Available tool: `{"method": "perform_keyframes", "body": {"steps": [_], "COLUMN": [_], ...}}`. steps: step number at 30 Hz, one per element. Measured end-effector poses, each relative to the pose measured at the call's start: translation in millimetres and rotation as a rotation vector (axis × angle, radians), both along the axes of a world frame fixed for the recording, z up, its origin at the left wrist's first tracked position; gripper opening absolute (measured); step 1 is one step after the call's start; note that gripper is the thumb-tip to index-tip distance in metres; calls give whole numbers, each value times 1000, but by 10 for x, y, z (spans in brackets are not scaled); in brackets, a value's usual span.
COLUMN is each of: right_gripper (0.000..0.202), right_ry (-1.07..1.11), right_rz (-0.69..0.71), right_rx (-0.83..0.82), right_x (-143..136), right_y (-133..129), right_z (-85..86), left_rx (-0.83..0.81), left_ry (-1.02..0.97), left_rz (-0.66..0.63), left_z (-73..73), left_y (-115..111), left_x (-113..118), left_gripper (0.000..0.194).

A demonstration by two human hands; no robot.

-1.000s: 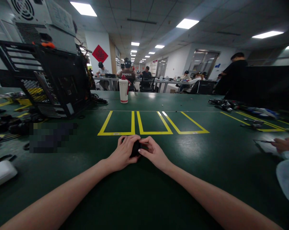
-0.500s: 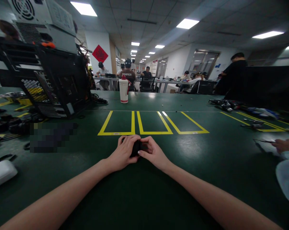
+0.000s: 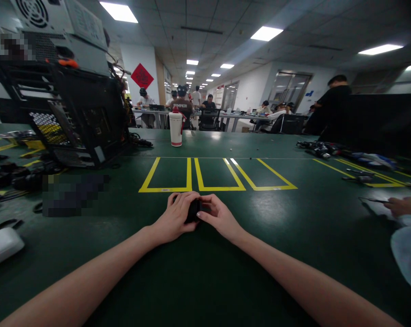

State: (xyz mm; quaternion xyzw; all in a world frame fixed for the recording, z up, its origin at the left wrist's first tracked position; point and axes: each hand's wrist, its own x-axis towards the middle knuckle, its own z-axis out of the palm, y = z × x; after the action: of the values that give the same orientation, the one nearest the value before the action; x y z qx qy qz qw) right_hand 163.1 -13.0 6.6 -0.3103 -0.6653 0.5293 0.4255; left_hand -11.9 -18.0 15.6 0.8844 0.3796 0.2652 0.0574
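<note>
Moved since half a second ago: a co-worker's hand [image 3: 404, 205], well to the right of the person's hands, has edged slightly nearer to them with its thin dark tool [image 3: 373, 200]; both of the person's own hands keep their places.
Left hand: the left hand [image 3: 174, 219] is palm down and half closed, fingers curved over the top of a small, dark black object [image 3: 193, 211], thumb along its near side; it holds the piece in this cupped grasp.
Right hand: the right hand [image 3: 222, 219] is partly curled, thumb tip at the object's right edge and forefinger reaching toward its upper corner; whether these digits pinch it or only steady it, I cannot tell.
Black object: between the two hands, mostly hidden beneath the left one, low over the dark green, smooth tabletop [image 3: 205, 281]; its full shape is not visible.
Yellow tape outlines: three U-shaped, flat yellow tape outlines [image 3: 167, 190] lie just beyond the fingertips.
Tumbler: a white cylindrical tumbler with a red lid [image 3: 176, 129] stands upright farther beyond the hands.
Computer case: a black, boxy, open-framed computer case [image 3: 86, 127] stands beyond the left hand, well to its left.
White case: a white, rounded, glossy case [image 3: 3, 247] lies left of the left forearm.
</note>
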Motion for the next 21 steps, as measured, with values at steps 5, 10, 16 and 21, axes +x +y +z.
{"method": "perform_keyframes", "body": {"steps": [5, 10, 16, 21], "right_gripper": [27, 21, 34, 32], "right_ry": [16, 43, 17, 16], "right_rz": [-6, -8, -3, 7], "right_rx": [24, 40, 6, 20], "right_x": [-12, -20, -9, -12], "right_y": [-3, 0, 10, -2], "right_z": [-17, -13, -7, -23], "left_rx": [-7, -14, -38, -45], "left_ry": [9, 9, 11, 26], "left_rz": [-8, -13, -18, -12], "left_z": [9, 55, 122, 107], "left_y": [-3, -27, -68, -60], "left_x": [0, 1, 4, 4], "left_gripper": [61, 60, 58, 58]}}
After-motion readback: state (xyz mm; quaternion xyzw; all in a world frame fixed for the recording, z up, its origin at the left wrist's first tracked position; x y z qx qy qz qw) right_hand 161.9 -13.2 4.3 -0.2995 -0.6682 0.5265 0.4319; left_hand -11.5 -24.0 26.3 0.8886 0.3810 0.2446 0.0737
